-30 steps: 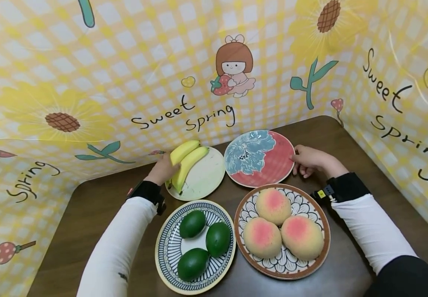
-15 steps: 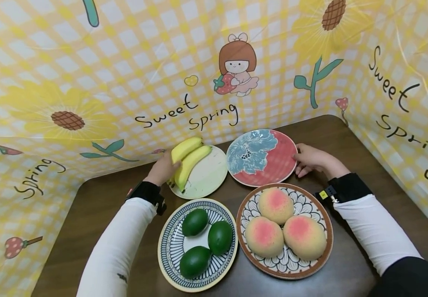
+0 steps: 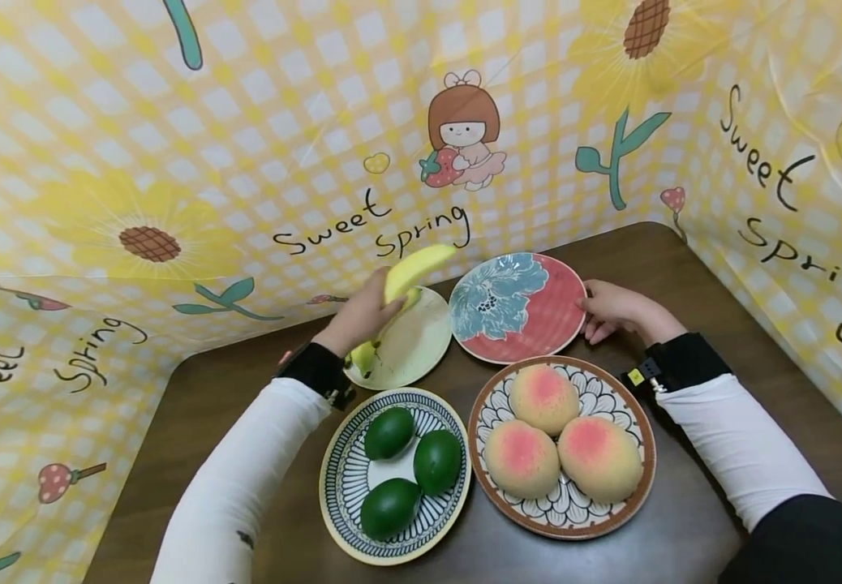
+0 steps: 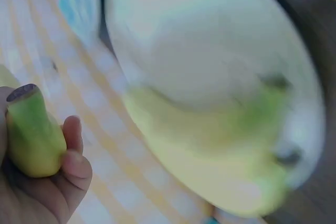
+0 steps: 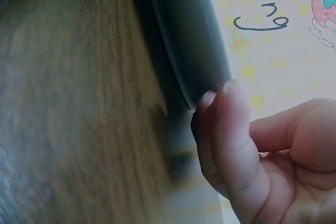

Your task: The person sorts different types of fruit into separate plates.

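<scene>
My left hand [image 3: 363,312] grips a yellow banana [image 3: 421,268] above the pale green plate [image 3: 428,332]. In the left wrist view the held banana's green, cut-off end [image 4: 31,114] sticks out of my curled fingers [image 4: 77,165]. Blurred bananas [image 4: 210,145] lie on that plate, partly hidden by my hand in the head view. On the right, a plate with a blue flower on red [image 3: 545,316] has its rim pinched by my right hand [image 3: 621,312]. The right wrist view shows my fingertips at this plate's dark edge [image 5: 191,35].
Nearer me stand a blue-patterned plate [image 3: 341,495] with three dark green fruits [image 3: 390,508] and a brown-rimmed plate [image 3: 567,527] with three peaches [image 3: 599,458]. The plates sit close together on the brown table [image 3: 684,276], with a yellow checked cloth [image 3: 282,122] behind.
My left hand has lifted a banana off the pale green plate, up and to the right. My right hand stays at the red and blue plate's rim.
</scene>
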A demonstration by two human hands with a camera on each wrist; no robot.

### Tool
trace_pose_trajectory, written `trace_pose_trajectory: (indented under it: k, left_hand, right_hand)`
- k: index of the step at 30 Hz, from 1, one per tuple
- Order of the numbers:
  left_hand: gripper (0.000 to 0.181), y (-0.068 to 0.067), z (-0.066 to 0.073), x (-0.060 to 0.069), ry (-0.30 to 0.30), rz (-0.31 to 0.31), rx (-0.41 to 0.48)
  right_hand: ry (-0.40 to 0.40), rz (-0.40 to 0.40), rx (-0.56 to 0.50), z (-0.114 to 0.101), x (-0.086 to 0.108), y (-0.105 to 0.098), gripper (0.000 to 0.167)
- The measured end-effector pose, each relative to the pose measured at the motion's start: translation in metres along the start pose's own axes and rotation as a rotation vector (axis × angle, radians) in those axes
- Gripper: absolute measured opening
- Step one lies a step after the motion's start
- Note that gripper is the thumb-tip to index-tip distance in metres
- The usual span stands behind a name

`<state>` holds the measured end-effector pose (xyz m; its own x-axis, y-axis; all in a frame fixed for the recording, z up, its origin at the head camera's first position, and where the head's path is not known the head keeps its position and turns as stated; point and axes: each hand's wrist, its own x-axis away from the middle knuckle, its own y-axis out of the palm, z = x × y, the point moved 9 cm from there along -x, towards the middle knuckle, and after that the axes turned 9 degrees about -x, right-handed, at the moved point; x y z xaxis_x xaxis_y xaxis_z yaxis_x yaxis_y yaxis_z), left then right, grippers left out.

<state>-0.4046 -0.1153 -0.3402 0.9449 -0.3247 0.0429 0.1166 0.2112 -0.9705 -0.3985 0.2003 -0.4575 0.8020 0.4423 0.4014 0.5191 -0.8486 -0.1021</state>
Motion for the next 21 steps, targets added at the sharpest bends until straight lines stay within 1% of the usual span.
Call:
trace_pose_trajectory:
  k: [2,5,7,10,12,13,15,17,19,21]
  left_hand:
    - [0.059,0.013,0.028,-0.009,0.059,-0.033,0.009]
    - [0.058,0.029,0.066,-0.024,0.125,-0.067,0.030]
    - [0.056,0.035,0.086,-0.033,0.138,-0.081,0.044]
    - [0.051,0.041,0.110,-0.046,0.146,-0.099,0.085]
    - [0.050,0.047,0.122,-0.053,0.153,-0.127,0.109]
    - [0.051,0.051,0.125,-0.056,0.158,-0.150,0.108]
    - [0.052,0.063,0.130,-0.059,0.186,-0.201,0.094]
    - [0.055,0.075,0.132,-0.058,0.216,-0.244,0.049]
    - [0.056,0.088,0.130,-0.054,0.228,-0.291,-0.016]
    - [0.056,0.098,0.128,-0.049,0.237,-0.322,-0.071]
  right_hand:
    - [0.011,0.006,0.002,0.003,0.002,-0.002,0.048]
    - [0.020,0.010,0.000,0.006,0.005,-0.004,0.049]
    - [0.021,0.015,-0.002,0.006,0.007,-0.007,0.050]
    - [0.012,0.029,0.003,0.002,0.010,-0.013,0.050]
    - [0.003,0.045,0.007,-0.001,0.010,-0.017,0.050]
    - [0.000,0.052,0.005,-0.002,0.009,-0.018,0.050]
    - [-0.003,0.059,-0.003,-0.004,0.008,-0.019,0.051]
    - [-0.002,0.058,-0.015,-0.003,0.004,-0.016,0.052]
    - [0.000,0.054,-0.028,0.000,0.001,-0.009,0.052]
    - [0.004,0.056,-0.034,0.004,-0.002,-0.004,0.053]
